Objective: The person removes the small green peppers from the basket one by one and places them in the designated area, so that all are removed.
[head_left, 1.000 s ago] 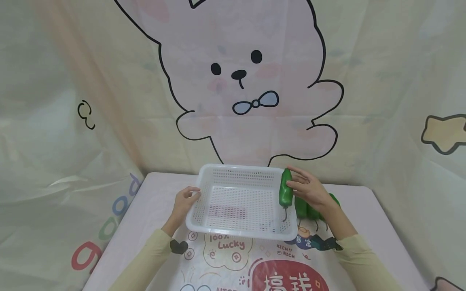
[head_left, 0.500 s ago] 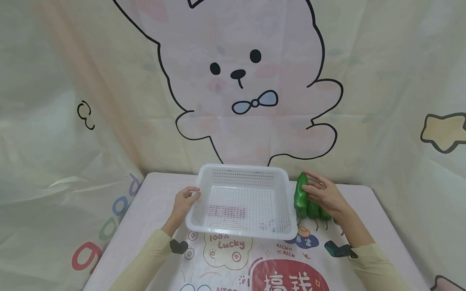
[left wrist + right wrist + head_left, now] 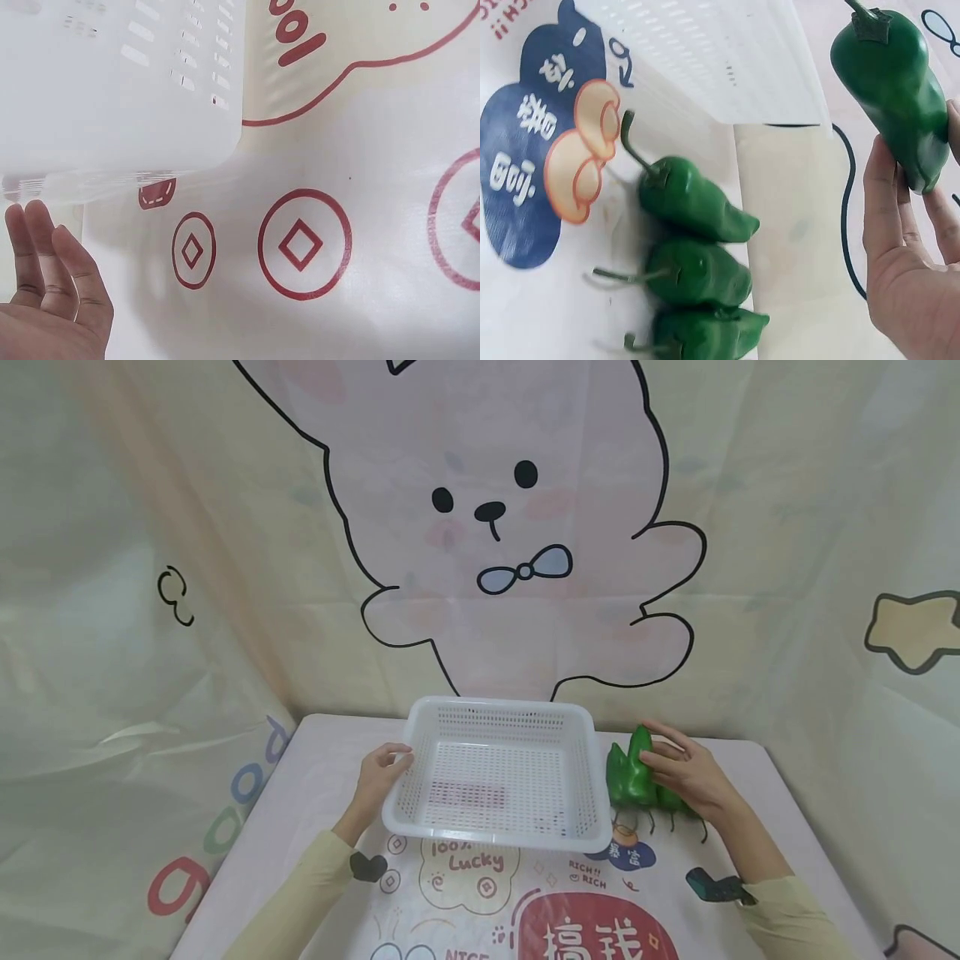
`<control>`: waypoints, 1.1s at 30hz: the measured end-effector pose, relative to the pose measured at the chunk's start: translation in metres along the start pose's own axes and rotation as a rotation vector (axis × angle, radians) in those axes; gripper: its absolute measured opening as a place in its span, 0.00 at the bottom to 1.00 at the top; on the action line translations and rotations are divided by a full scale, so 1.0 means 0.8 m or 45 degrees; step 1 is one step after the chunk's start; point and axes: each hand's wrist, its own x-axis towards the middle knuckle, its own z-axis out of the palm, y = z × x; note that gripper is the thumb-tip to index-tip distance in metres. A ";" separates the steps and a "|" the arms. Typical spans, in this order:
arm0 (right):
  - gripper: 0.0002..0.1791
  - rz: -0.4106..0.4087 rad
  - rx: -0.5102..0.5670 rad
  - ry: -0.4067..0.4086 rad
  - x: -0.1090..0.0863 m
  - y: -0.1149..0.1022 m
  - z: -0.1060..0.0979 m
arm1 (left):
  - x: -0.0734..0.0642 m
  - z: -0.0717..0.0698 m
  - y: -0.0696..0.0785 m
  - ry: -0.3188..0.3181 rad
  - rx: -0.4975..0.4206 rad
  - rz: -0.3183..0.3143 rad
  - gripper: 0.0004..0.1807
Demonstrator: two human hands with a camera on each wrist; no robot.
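A white perforated plastic basket (image 3: 495,842) stands on the table with nothing in it. At its left rim my left hand (image 3: 378,781) holds the edge, thumb and forefinger on the rim. The left wrist view shows other fingers (image 3: 45,259) of that hand fairly straight below the basket's edge. My right hand (image 3: 693,777) grips a green pepper (image 3: 640,768) near its tip, raised above the table. The held pepper (image 3: 892,82) hangs stem end away from the palm. Beneath it several more green peppers (image 3: 694,199) lie in a row beside the basket.
The table (image 3: 337,739) wears a white cloth with red and blue prints. Behind it hangs a curtain (image 3: 517,635) with a cartoon animal. The row of peppers sits close to the basket's right wall. Their stems (image 3: 703,831) point toward the near edge.
My right hand has carried the pepper rightward, from over the basket's right rim to above the row of peppers. My left hand and the basket have stayed in place.
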 end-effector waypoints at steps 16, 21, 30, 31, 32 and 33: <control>0.36 -0.005 -0.179 0.090 -0.021 0.019 -0.043 | -0.001 0.000 0.001 -0.002 0.002 0.003 0.14; 0.36 -0.037 -0.292 0.100 -0.027 0.020 -0.059 | -0.001 0.000 0.001 -0.005 -0.003 0.003 0.14; 0.36 -0.035 -0.475 0.126 -0.040 0.023 -0.093 | 0.000 0.000 0.000 -0.009 -0.017 0.001 0.14; 0.36 -0.035 -0.485 0.128 -0.042 0.024 -0.097 | -0.001 0.000 0.000 -0.011 -0.022 0.007 0.14; 0.35 -0.038 -0.489 0.129 -0.042 0.026 -0.101 | -0.004 -0.001 0.006 -0.020 -0.023 0.010 0.15; 0.35 -0.038 -0.483 0.130 -0.043 0.027 -0.105 | -0.005 -0.001 0.006 -0.020 -0.024 0.016 0.15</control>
